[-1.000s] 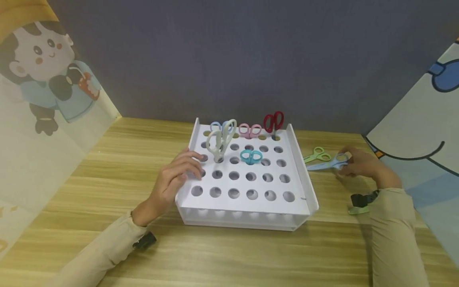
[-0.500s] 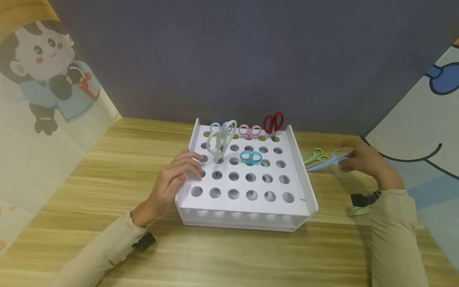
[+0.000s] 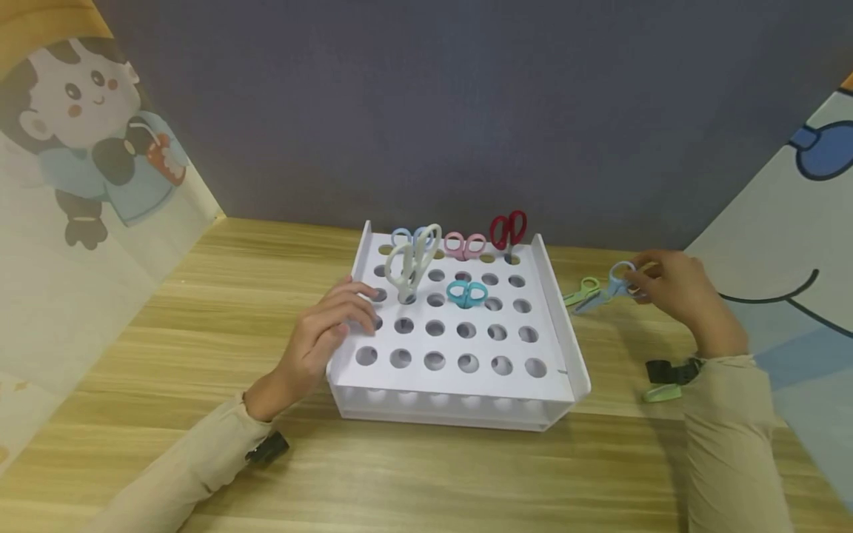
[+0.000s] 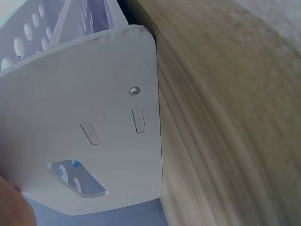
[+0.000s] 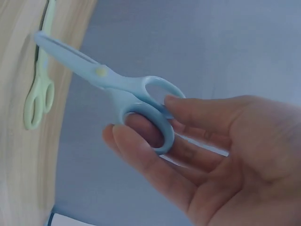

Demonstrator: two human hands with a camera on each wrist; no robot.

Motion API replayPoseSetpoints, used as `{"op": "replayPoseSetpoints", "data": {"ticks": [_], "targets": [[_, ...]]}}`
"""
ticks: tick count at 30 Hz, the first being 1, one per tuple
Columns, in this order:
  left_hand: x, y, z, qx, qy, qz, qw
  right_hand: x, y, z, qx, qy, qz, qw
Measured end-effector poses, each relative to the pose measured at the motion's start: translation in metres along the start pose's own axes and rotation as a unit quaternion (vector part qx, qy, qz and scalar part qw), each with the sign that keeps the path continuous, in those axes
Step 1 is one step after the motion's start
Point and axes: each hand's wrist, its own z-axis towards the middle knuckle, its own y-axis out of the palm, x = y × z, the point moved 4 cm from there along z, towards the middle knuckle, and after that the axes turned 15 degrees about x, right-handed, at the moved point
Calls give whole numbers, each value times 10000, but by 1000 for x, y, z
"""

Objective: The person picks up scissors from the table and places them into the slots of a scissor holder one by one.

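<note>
In the head view, my right hand [image 3: 680, 292] pinches light-blue scissors [image 3: 600, 297] by their handle loops. The right wrist view shows these scissors [image 5: 100, 71] tilted, blades towards the upper left, thumb and fingers around the loops. Light-green scissors [image 3: 574, 298] lie on the table just beyond them. My left hand [image 3: 309, 344] rests over the left edge of a white rack [image 3: 426, 379] with rows of round holes. Whitish scissors [image 3: 404, 289], teal scissors [image 3: 466, 302], red scissors [image 3: 512, 240], pink scissors [image 3: 464, 256] and another light-blue pair [image 3: 400, 232] stand in it, handles up.
The rack's white side panel [image 4: 94, 108], with a screw and a cut-out, fills much of the left wrist view. A pale green item [image 3: 662, 394] lies beneath the right wrist, partly hidden. A dark grey panel [image 3: 426, 111] bounds the wooden table [image 3: 426, 474] behind.
My right hand has lifted the handles of the light-blue scissors off the table, turning them so the blades point down and left. The left hand and rack have stayed put.
</note>
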Motion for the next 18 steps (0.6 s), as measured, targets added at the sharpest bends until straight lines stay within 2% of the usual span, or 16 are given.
{"op": "replayPoseSetpoints", "data": {"ticks": [8, 18], "targets": [[0, 1, 0, -8, -12, 1, 10000, -14, -9, -1, 721, -255, -434, 9961], [-1, 0, 0, 9, -21, 19, 10000, -36, -15, -3, 1174, -376, -535, 9909]]}}
